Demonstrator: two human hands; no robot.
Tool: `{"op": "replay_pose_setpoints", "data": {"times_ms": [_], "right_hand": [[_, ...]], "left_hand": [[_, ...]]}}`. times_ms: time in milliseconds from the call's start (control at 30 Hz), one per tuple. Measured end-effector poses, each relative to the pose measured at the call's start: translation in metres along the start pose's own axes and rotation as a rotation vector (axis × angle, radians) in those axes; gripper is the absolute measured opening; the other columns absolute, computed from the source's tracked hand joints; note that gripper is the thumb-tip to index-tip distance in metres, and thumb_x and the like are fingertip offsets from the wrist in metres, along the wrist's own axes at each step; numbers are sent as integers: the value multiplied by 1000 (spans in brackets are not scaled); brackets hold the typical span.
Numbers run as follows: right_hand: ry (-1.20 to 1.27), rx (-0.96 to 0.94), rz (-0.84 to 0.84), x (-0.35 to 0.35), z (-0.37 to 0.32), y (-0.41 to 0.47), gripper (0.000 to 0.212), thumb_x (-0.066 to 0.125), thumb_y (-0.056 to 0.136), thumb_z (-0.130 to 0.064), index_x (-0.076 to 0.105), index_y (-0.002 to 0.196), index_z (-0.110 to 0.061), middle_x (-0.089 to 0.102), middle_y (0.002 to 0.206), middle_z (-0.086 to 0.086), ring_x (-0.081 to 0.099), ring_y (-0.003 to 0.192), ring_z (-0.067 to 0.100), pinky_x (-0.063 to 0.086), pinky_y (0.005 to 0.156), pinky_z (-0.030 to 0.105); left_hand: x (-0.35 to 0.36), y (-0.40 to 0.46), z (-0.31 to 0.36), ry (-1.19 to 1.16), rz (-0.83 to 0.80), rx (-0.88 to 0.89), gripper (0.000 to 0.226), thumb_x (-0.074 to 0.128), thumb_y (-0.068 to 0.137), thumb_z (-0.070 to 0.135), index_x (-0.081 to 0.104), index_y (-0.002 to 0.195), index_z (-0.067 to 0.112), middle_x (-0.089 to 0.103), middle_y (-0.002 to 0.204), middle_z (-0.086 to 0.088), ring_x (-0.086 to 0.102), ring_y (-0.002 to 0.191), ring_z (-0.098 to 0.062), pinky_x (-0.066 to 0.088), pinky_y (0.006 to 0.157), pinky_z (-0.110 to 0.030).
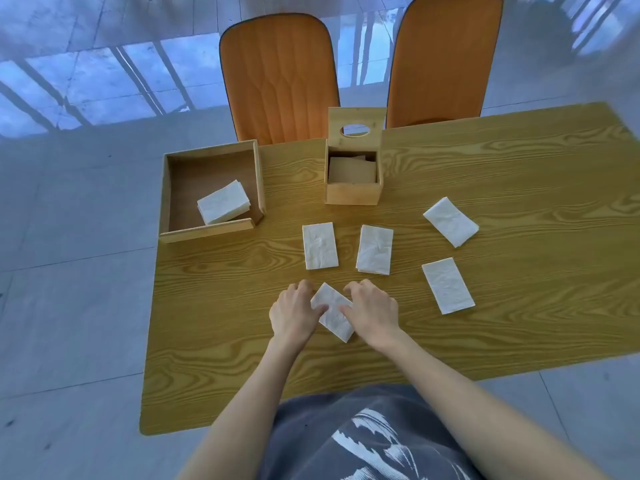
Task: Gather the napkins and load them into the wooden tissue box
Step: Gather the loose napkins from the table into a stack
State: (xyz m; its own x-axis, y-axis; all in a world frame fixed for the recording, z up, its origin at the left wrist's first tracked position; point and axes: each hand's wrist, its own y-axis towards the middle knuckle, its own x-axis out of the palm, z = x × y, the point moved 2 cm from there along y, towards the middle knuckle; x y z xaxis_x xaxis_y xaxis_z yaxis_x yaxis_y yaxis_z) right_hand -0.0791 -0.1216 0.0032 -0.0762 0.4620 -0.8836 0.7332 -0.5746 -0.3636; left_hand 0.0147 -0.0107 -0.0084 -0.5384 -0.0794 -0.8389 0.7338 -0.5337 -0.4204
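On the wood-grain table [485,188], gathering looks barely begun. The open wooden tray [166,195] at far left holds a napkin stack [223,201]; the lidded wooden tissue box [353,194], flap up, seems partly filled. Four folded napkins [320,245] lie loose. Left hand [294,313] and right hand [374,311] pinch the nearest napkin [334,315] from both sides; next it must be lifted cleanly toward the box.

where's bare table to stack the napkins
Free: the near edge of the table below both hands, and the far right corner beyond the tissue box. Crowded: the middle, where loose napkins ring the left hand and right hand.
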Motion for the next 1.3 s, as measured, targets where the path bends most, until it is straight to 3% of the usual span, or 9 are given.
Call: {"op": "replay_pose_setpoints", "data": {"times_ms": [233, 433, 533, 733, 867, 1000, 1133, 1300], "right_hand": [[-17, 4, 16, 3, 1, 9, 25, 61, 92, -36, 62, 112, -20, 59, 111, 1, 59, 99, 19, 44, 67, 29], [79, 14, -7, 0, 3, 17, 25, 61, 93, -37, 63, 112, -23, 65, 108, -3, 60, 102, 17, 46, 71, 29], [181, 59, -31, -2, 4, 24, 22, 62, 93, -36, 65, 110, -23, 71, 104, -5, 65, 98, 18, 49, 69, 29], [497, 101, -100, -10, 0, 48, 30, 66, 90, -38, 69, 112, -17, 72, 106, -5, 66, 101, 12, 54, 85, 31], [791, 188, -100, -12, -2, 65, 29, 70, 89, -30, 67, 112, -12, 72, 103, -3, 69, 95, 12, 56, 89, 33], [979, 223, -119, -15, -11, 76, 25, 72, 89, -25, 66, 108, -9, 74, 97, 7, 72, 84, 20, 62, 76, 36], [837, 211, -65, -15, -22, 89, 23, 68, 90, -32, 69, 105, -15, 74, 92, 0, 72, 82, 18, 61, 75, 41], [402, 275, 82, -21, -31, 101, 37, 63, 90, -45, 63, 116, -18, 65, 112, 0, 64, 99, 22, 50, 74, 35]], "left_hand": [[4, 4, -2, -54, 2, -27, 29, 68, 85, 43, 65, 105, 22, 58, 109, -1, 56, 108, -23, 48, 79, -35], [-10, 17, 1, -170, 33, 13, 20, 65, 88, 37, 66, 105, 25, 71, 107, 7, 66, 98, -20, 49, 70, -34], [-23, 31, 4, -181, 56, 38, 23, 65, 88, 38, 67, 109, 28, 73, 110, 7, 67, 98, -22, 53, 73, -36], [-51, 59, 9, -262, 89, 61, 26, 66, 88, 37, 70, 110, 25, 74, 102, 6, 67, 96, -17, 53, 75, -35], [-59, 72, 8, -666, 4, 28, 32, 75, 84, 30, 67, 113, 20, 72, 100, 5, 67, 92, -13, 55, 80, -30], [-51, 74, 2, -1017, -160, -106, 25, 75, 85, 23, 71, 109, 15, 76, 100, -3, 70, 96, -22, 53, 86, -33], [-40, 72, -13, -1147, -122, -266, 12, 68, 91, 20, 72, 101, 14, 76, 97, -7, 70, 92, -25, 55, 88, -42], [-37, 71, -31, -1235, -57, -387, 10, 63, 95, 18, 70, 101, 13, 74, 94, -3, 70, 87, -20, 58, 80, -37]]}}
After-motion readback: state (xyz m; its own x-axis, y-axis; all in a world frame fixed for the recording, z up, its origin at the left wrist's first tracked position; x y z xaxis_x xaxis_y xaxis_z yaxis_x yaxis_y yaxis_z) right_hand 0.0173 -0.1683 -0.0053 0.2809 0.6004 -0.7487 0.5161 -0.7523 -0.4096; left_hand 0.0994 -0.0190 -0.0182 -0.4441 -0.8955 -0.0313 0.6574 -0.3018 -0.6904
